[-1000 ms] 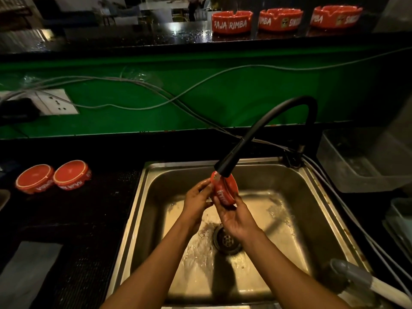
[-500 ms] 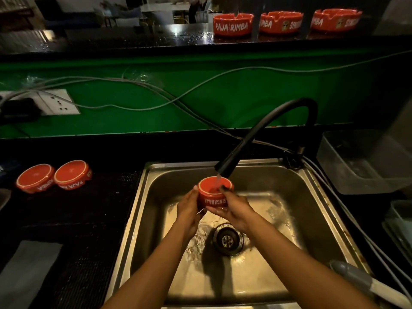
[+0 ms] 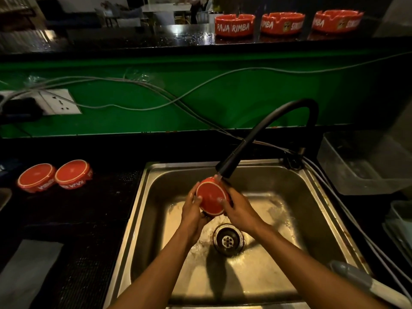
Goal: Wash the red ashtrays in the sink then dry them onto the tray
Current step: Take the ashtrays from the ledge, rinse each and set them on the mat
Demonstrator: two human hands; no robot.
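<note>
Red and round, the glazed ceramic ashtray (image 3: 211,198) sits clamped between our left hand (image 3: 193,211) and right hand (image 3: 238,211) over the steel sink (image 3: 312,210), fingers (image 3: 224,202) closed around its rim. Its flat underside tilts toward us, just below the black faucet spout (image 3: 228,166); both hands are equally near.

Where everything sits around the sink

An ashtray (image 3: 212,199) is held over the sink (image 3: 307,210), under the tap (image 3: 263,134), between the left hand (image 3: 193,216) and right hand (image 3: 239,214). Two upside-down ashtrays (image 3: 54,178) sit on the counter to the left. Three ashtrays (image 3: 283,23) stand on the high shelf behind. A plastic tub (image 3: 365,166) sits to the right.
</note>
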